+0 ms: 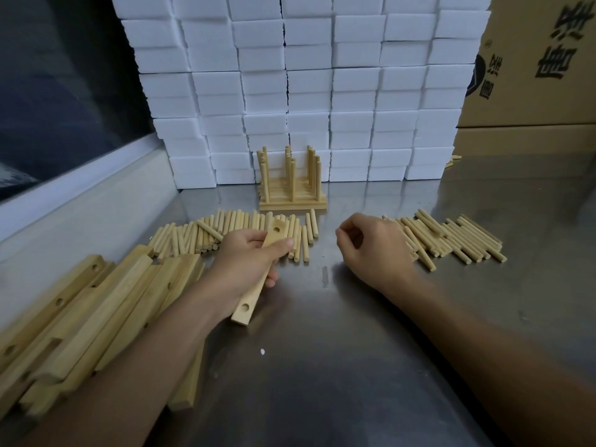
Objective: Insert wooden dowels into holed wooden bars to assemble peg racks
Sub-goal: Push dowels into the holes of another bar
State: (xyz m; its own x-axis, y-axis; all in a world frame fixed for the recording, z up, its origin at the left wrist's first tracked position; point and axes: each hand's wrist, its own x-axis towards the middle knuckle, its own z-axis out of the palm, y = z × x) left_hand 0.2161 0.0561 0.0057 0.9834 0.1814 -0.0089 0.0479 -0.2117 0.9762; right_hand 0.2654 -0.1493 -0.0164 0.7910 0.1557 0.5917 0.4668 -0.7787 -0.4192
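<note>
Wooden holed bar (258,272) sits in your left hand (245,262), fingers wrapped round its middle, long axis running from lower centre up toward the dowel row (245,230). Your right hand (371,250) hovers just right of it, fingers curled, holding nothing visible, nearest the right dowel pile (451,240). Finished racks (292,188) stand behind, centre frame.

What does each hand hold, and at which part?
The left hand grips a holed wooden bar around its middle. The right hand is curled and holds nothing visible.
</note>
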